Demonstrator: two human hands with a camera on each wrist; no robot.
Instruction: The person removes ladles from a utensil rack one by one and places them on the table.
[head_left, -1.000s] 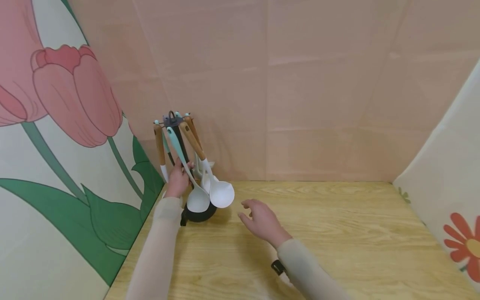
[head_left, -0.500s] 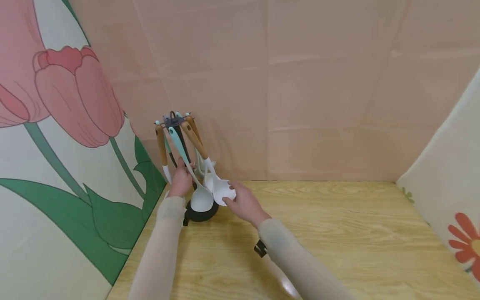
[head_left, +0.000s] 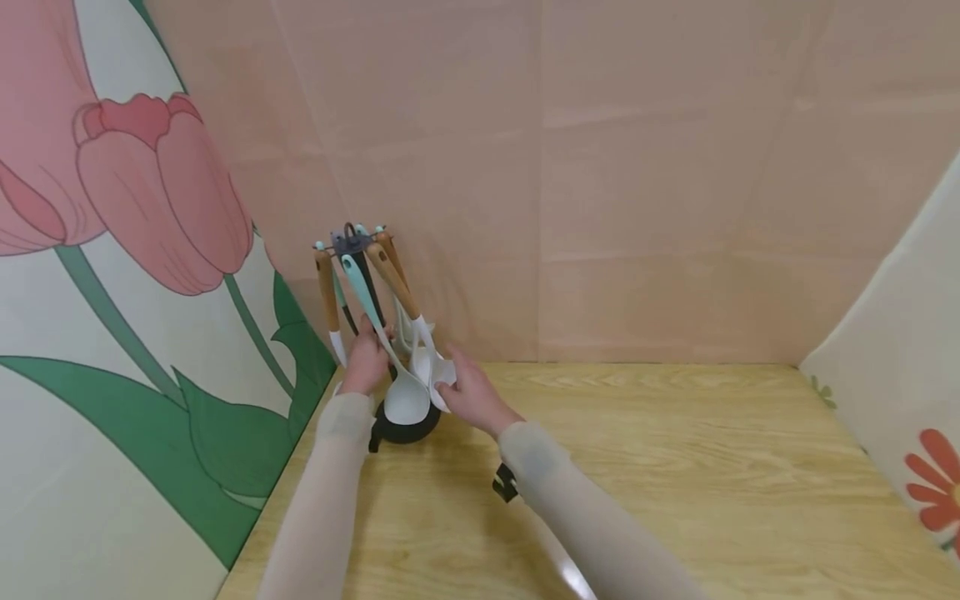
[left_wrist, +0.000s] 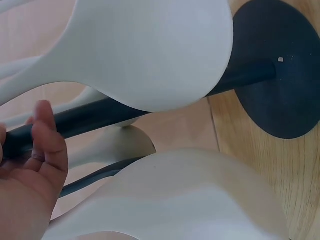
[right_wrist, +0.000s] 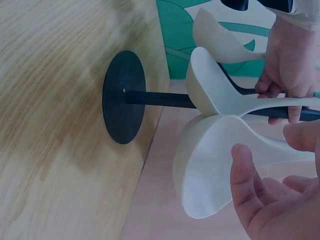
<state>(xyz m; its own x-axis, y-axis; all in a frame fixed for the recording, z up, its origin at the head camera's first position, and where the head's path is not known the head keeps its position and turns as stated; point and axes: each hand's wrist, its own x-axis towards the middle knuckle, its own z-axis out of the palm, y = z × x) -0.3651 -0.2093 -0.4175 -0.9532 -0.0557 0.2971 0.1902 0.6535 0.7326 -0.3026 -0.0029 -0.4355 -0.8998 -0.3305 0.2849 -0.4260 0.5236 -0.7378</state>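
Observation:
A black utensil stand (head_left: 405,432) stands upright at the table's back left, with several kitchen utensils hanging from its top. My left hand (head_left: 367,362) grips its central pole (left_wrist: 95,119), fingers curled round it. At the front hangs a pale ladle (head_left: 407,402) with a teal handle. Just right of it hangs a white ladle (right_wrist: 210,172) with a wooden handle. My right hand (head_left: 476,396) is at that ladle's bowl and neck. In the right wrist view its thumb and index finger are spread apart in front of the white ladle; whether they touch it cannot be told.
The stand is on a wood-grain table (head_left: 645,483), near the pink back wall (head_left: 637,208) and the tulip-patterned left wall (head_left: 165,200). Another pale utensil (right_wrist: 215,37) hangs beyond the left-hand side of the pole. A flower-patterned wall (head_left: 900,333) bounds the right side.
My right hand has moved left from over the table to the wooden-handled ladle, whose bowl now looks narrower, as if turned. The left hand has stayed on the pole.

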